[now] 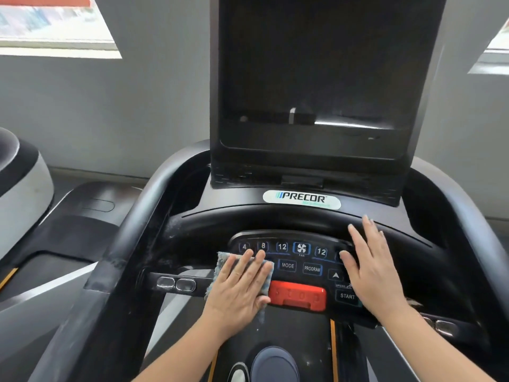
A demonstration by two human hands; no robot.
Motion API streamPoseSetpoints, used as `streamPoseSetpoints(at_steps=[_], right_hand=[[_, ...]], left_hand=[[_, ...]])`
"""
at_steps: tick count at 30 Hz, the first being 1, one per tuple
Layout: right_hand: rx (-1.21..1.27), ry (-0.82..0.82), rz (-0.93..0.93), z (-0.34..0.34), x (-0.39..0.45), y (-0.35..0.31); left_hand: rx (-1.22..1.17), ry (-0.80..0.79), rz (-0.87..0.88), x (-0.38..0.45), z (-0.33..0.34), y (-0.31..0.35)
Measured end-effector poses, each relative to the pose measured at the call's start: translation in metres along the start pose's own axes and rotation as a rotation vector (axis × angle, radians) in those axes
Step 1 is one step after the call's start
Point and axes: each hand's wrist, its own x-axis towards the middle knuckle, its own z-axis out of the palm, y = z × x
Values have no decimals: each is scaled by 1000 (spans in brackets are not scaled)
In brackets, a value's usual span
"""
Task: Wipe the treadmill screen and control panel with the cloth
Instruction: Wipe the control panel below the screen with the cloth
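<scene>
Cloth (224,264), grey-blue, folded: lying flat on the left part of the control panel (298,260), with the left hand (239,288) pressing it down, fingers straight and together, thumb reaching toward the red stop bar (297,295); the cloth's frayed edges are showing past the hand at the upper left corner and hanging below the panel's lower edge. Right hand (371,266): resting flat on the right side of the panel, fingers spread and straight, gripping nothing, covering the buttons beyond the right-hand "12". Buttons lying uncovered between the two hands: 12, FAN, 12, MODE, PROGRAM, an up arrow, START. Screen (316,78): standing dark above the console, well apart from both hands, its lower edge meeting the shelf bearing the PRECOR label (301,199). Handrails (137,216): curving around both sides of the panel, closing it in left and right. Neighbouring machine (24,188): sitting at the far left
</scene>
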Motion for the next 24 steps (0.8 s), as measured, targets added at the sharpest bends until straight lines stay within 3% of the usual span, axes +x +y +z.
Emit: streamPoseSetpoints(at_steps=[3, 10, 17, 21, 24], right_hand=[[-117, -39, -59, 8, -3, 0], [-227, -72, -37, 10, -4, -1], [-226, -87, -49, 9, -3, -1], [-214, -68, -33, 9, -4, -1], [-187, -29, -41, 11, -6, 0]], left_hand=[[-5, 13, -1, -13, 4, 2], [30, 40, 11, 53, -19, -11], [70, 34, 69, -25, 12, -5], [50, 31, 124, 30, -9, -13], [24, 20, 67, 58, -19, -15]])
